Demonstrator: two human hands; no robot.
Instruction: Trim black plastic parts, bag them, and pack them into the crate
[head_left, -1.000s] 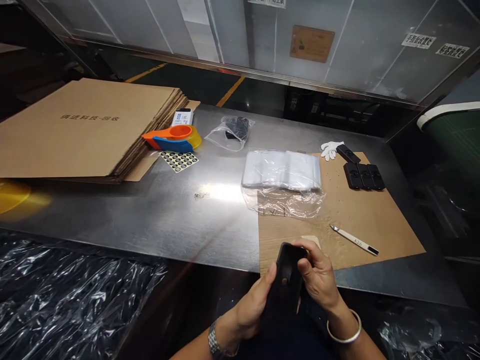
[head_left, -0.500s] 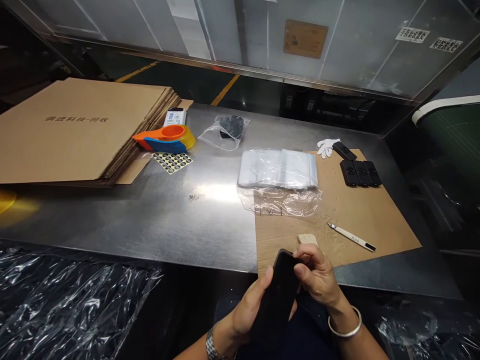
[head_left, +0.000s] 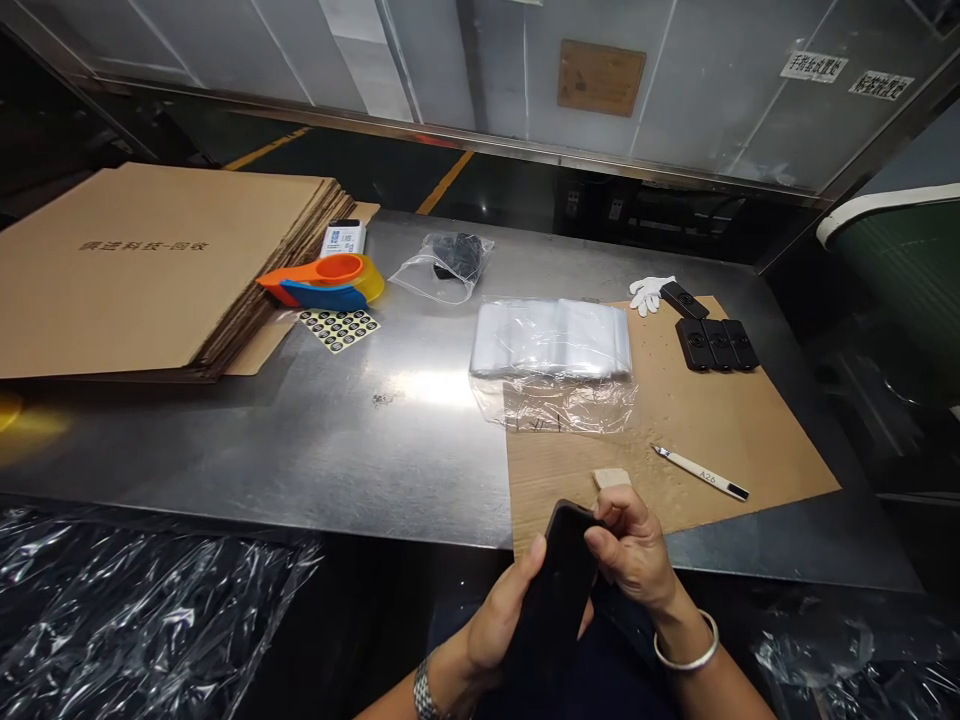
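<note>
My left hand (head_left: 499,625) is wrapped around a long flat black piece with rounded corners (head_left: 559,570), held tilted over the table's near edge. Its thumb lies along the piece's left side, and the lower end fades into the dark clothing. At the upper right edge of the piece, my right hand (head_left: 634,555) is closed, thumb and curled forefinger pressed against that edge. Whether anything small sits between those fingertips is hidden. Just beyond them a small tan block (head_left: 611,478) lies on a cardboard sheet (head_left: 750,430). A white-handled craft knife marked A26 (head_left: 701,473) rests farther right.
Clear bags (head_left: 551,340) lie mid-table. Several small black boxes (head_left: 716,344) and a white glove (head_left: 651,294) are at the back right. Leftward are a tape dispenser (head_left: 326,282), a sticker sheet (head_left: 340,329), a bagged black item (head_left: 457,257) and stacked cardboard (head_left: 150,270).
The view has shifted slightly, so the table things appear a little farther left. Both hands keep nearly the same hold on the black piece, with the right fingers moving only slightly at its edge.
</note>
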